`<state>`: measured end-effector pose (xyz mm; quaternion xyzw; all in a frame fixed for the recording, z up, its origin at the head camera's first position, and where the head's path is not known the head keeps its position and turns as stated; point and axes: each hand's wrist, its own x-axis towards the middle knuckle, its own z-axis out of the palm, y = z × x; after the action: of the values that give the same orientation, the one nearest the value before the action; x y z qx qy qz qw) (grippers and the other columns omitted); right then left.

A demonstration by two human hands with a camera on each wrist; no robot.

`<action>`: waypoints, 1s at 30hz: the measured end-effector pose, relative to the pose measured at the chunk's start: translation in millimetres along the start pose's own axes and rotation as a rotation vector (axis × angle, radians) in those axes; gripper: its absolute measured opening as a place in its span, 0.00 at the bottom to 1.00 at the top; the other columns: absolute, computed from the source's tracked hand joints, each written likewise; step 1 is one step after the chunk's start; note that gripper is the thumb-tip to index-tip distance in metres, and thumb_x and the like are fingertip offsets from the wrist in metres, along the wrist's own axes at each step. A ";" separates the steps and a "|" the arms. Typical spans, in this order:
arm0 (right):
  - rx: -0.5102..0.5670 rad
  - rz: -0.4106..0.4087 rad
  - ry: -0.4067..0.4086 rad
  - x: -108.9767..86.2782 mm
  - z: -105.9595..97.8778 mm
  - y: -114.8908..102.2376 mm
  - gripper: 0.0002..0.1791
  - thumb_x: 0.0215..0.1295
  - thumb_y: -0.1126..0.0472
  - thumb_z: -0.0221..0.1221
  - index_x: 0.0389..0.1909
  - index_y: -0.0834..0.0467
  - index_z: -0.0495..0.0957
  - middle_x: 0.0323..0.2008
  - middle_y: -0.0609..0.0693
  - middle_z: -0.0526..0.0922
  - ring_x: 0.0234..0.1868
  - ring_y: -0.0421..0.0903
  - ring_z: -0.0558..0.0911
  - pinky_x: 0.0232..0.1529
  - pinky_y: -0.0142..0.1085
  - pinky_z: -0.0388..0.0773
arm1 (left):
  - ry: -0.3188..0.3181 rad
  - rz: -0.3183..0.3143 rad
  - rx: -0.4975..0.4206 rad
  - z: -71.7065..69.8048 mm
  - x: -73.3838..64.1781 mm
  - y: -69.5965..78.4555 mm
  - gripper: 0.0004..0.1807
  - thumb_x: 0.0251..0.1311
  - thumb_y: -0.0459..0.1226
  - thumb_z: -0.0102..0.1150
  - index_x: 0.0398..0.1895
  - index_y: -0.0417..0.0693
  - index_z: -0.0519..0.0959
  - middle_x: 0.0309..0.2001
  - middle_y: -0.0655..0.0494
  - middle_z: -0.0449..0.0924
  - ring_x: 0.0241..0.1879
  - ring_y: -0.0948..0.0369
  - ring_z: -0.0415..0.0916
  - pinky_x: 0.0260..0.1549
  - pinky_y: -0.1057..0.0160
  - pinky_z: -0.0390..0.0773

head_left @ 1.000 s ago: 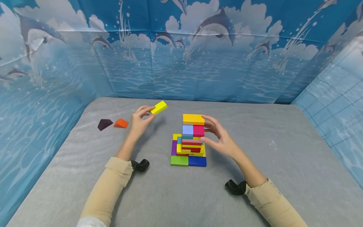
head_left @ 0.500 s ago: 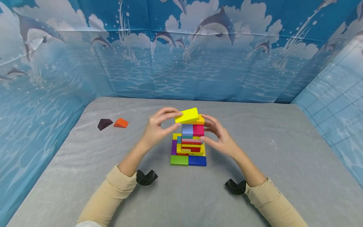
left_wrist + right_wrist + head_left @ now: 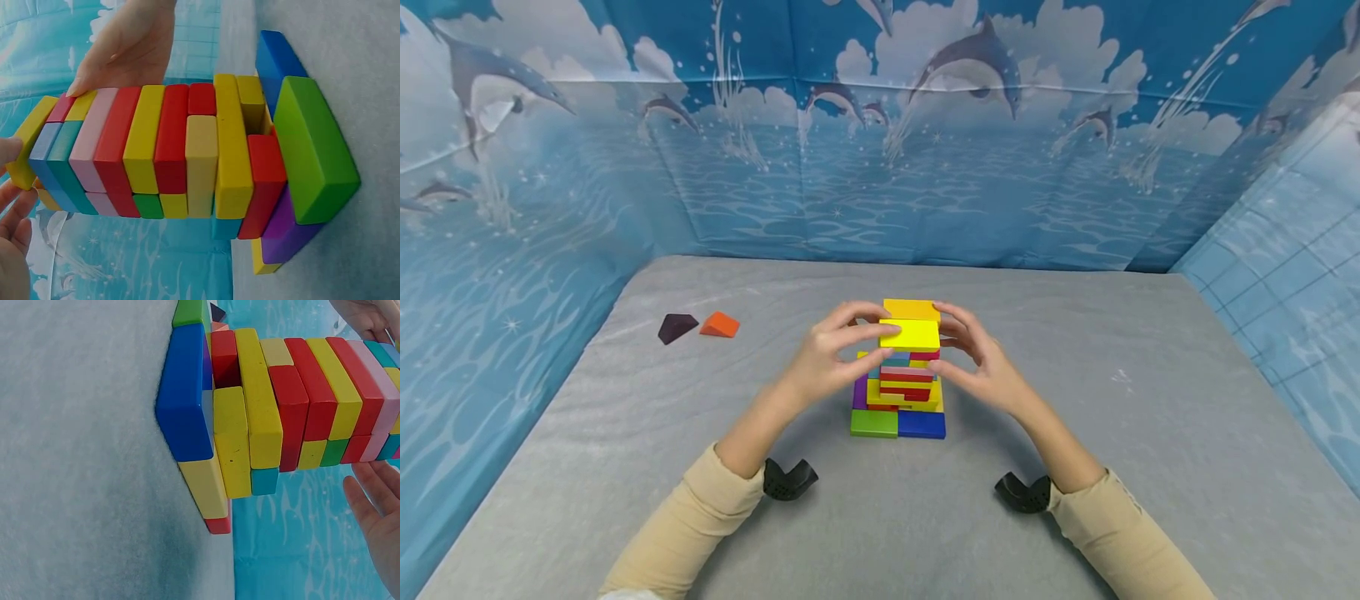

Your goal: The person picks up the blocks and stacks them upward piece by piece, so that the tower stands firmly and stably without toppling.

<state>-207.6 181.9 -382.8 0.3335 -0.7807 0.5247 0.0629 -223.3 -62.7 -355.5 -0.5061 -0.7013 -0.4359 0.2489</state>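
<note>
A tall tower of colourful wooden blocks [image 3: 907,377] stands on the grey cloth. At its top, my left hand [image 3: 822,357] pinches a bright yellow block [image 3: 913,335] between thumb and fingers, in front of an orange-yellow block [image 3: 912,309]. The left wrist view shows that yellow block [image 3: 31,140] lying flat along the tower's top end, over a light-blue block [image 3: 47,150] and a crimson one [image 3: 61,107]. My right hand [image 3: 988,365] is at the tower's upper right side, fingertips against it; the right wrist view shows its fingers [image 3: 369,497] fairly straight beside the upper blocks.
To the left on the grey cloth [image 3: 587,467] lie a dark purple block [image 3: 677,328] and an orange block [image 3: 720,325]. A dolphin-print curtain [image 3: 880,183] hangs behind and at both sides. Green [image 3: 874,424] and blue blocks [image 3: 922,425] form the tower's wide front base.
My left hand has carried the yellow block rightward from the left side to the tower's top, then lowered and levelled it in front of the orange-yellow block. My right hand has stayed in place.
</note>
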 end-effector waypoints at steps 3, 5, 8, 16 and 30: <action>0.000 0.001 -0.001 0.0 -0.1 0.1 0.40 0.58 0.70 0.59 0.68 0.52 0.51 0.62 0.54 0.65 0.59 0.46 0.68 0.56 0.40 0.69 | -0.002 0.003 0.005 1.5 -1.5 -0.9 0.14 0.56 0.37 0.61 0.42 0.36 0.81 0.44 0.45 0.73 0.44 0.54 0.70 0.37 0.58 0.74; 0.000 0.004 -0.001 -0.2 -0.2 0.0 0.40 0.58 0.70 0.59 0.68 0.51 0.51 0.62 0.54 0.65 0.59 0.46 0.68 0.56 0.40 0.69 | -0.002 0.003 0.012 2.5 -1.9 -1.6 0.14 0.57 0.38 0.60 0.42 0.36 0.81 0.44 0.45 0.72 0.44 0.54 0.70 0.36 0.58 0.73; -0.003 0.008 0.000 -0.2 -0.7 0.2 0.40 0.58 0.69 0.59 0.68 0.51 0.51 0.62 0.54 0.65 0.59 0.46 0.68 0.56 0.40 0.69 | 0.003 0.002 0.030 4.1 -1.9 -1.9 0.16 0.58 0.41 0.58 0.41 0.37 0.81 0.45 0.46 0.72 0.44 0.54 0.70 0.36 0.58 0.72; -0.001 0.010 -0.005 0.3 -1.3 0.4 0.40 0.58 0.69 0.59 0.68 0.51 0.51 0.64 0.53 0.63 0.60 0.47 0.68 0.56 0.47 0.68 | 0.029 -0.088 0.000 8.6 -0.8 -1.0 0.14 0.47 0.31 0.67 0.40 0.41 0.81 0.53 0.45 0.70 0.54 0.53 0.67 0.48 0.55 0.68; -0.049 0.004 0.022 3.8 1.7 -33.1 0.37 0.55 0.74 0.59 0.65 0.64 0.53 0.63 0.61 0.62 0.59 0.56 0.67 0.57 0.53 0.65 | 0.074 -0.203 -0.205 18.4 -5.9 -4.2 0.16 0.46 0.24 0.65 0.41 0.38 0.78 0.59 0.42 0.68 0.59 0.52 0.65 0.55 0.56 0.69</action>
<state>-190.6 171.2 -356.1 0.3244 -0.7934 0.5091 0.0784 -223.3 -50.1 -370.8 -0.4390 -0.6909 -0.5466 0.1765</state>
